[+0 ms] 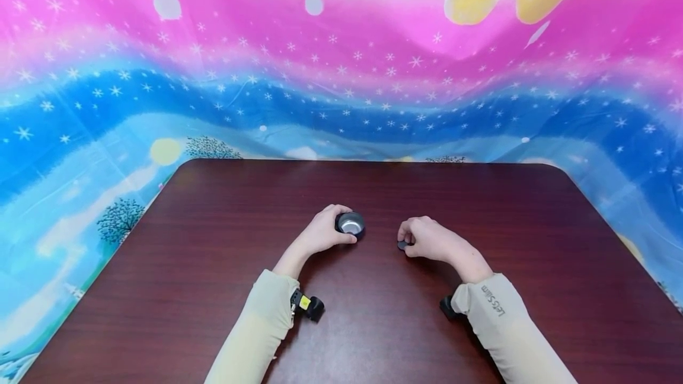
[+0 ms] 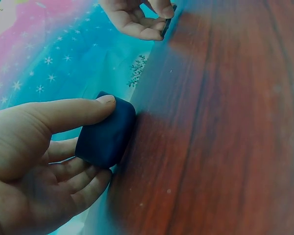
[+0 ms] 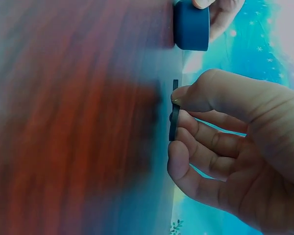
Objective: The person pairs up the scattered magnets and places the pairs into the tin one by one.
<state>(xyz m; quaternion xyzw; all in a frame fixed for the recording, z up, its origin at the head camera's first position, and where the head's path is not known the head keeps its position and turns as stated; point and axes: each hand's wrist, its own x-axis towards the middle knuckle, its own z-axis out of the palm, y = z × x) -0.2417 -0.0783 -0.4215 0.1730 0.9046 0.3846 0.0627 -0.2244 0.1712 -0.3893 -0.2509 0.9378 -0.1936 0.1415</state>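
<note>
My left hand grips a small round dark cup with a shiny metal inside, its mouth facing up. In the left wrist view, the thumb lies along one side of the cup and the fingers curl round the other, close over the tabletop. To the right, my right hand pinches a thin, flat, dark disc between thumb and fingers. Seen edge-on in the right wrist view, the disc is held just above the table, apart from the cup.
Both hands work over the middle of a dark reddish-brown wooden table. Behind it hangs a colourful cloth with snowflakes and trees. Black wrist cameras sit at the pale sleeves.
</note>
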